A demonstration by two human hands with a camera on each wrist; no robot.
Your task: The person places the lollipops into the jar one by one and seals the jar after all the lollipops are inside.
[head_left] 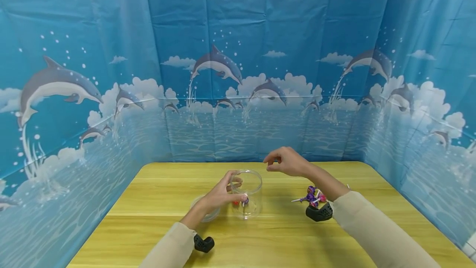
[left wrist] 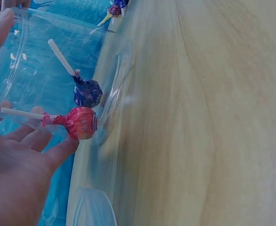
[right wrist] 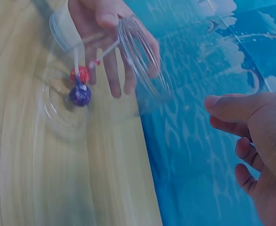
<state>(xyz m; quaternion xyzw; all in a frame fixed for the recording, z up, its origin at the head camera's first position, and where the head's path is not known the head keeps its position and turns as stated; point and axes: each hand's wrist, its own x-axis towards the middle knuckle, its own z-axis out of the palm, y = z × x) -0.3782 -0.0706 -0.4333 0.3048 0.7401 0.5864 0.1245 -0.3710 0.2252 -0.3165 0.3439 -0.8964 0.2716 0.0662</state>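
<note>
A clear plastic jar [head_left: 247,193] stands upright on the table with its mouth open. My left hand [head_left: 222,191] holds it from the left side, fingers behind and thumb in front. Inside, at the bottom, lie a red-wrapped lollipop [left wrist: 81,123] and a purple-wrapped lollipop [left wrist: 87,92], with their white sticks pointing up. To the right of the jar and above its rim hovers my right hand [head_left: 290,162], its fingers loosely bent. In the right wrist view nothing shows between the right thumb and fingers [right wrist: 223,106].
Several purple and pink lollipops [head_left: 311,195] lie in a pile on the table under my right forearm. A clear round lid [head_left: 211,215] rests left of the jar, partly behind my left wrist. A blue dolphin curtain [head_left: 238,135] borders the wooden table [head_left: 267,239].
</note>
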